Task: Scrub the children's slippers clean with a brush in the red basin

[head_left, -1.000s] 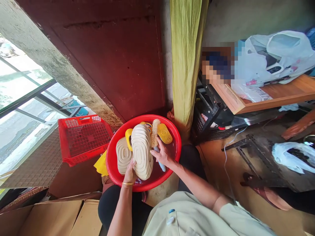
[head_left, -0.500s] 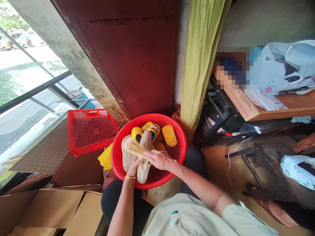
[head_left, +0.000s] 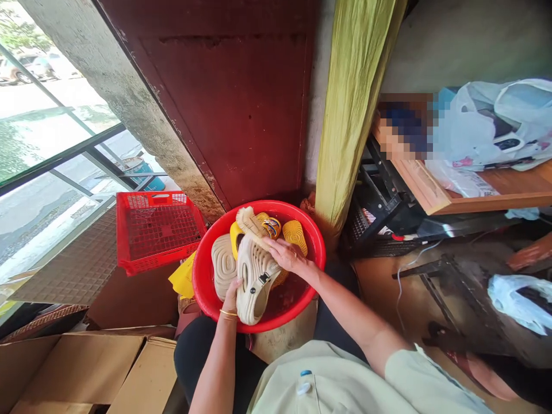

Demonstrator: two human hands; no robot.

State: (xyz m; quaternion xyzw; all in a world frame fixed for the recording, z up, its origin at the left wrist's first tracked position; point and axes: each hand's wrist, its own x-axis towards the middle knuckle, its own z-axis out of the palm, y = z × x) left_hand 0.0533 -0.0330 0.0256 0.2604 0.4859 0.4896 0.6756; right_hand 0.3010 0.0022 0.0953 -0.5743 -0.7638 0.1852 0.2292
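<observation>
My left hand [head_left: 232,298] grips the side of a beige clog [head_left: 254,284], which is tilted with its strap and black buckle facing up. In my right hand [head_left: 288,255] is a scrubbing brush [head_left: 252,227] with pale bristles, held against the toe part of the clog. Both hands are over a red basin [head_left: 318,287] with water in it. A second beige clog [head_left: 223,261] lies sole up at the basin's left. Yellow clogs [head_left: 295,233] sit at the far side, partly hidden behind the brush and my right hand.
A red plastic crate [head_left: 159,230] stands left of the basin, above open cardboard boxes [head_left: 81,368]. Behind is a dark red door [head_left: 228,115]; a yellow-green curtain [head_left: 349,115] hangs to its right. A wooden tray [head_left: 487,201] with plastic bags and a dark bench [head_left: 470,299] are at the right.
The beige clog has turned from edge-on to show its upper and buckle. The brush has swung up and away, from lying across the clog to pointing toward the basin's far side.
</observation>
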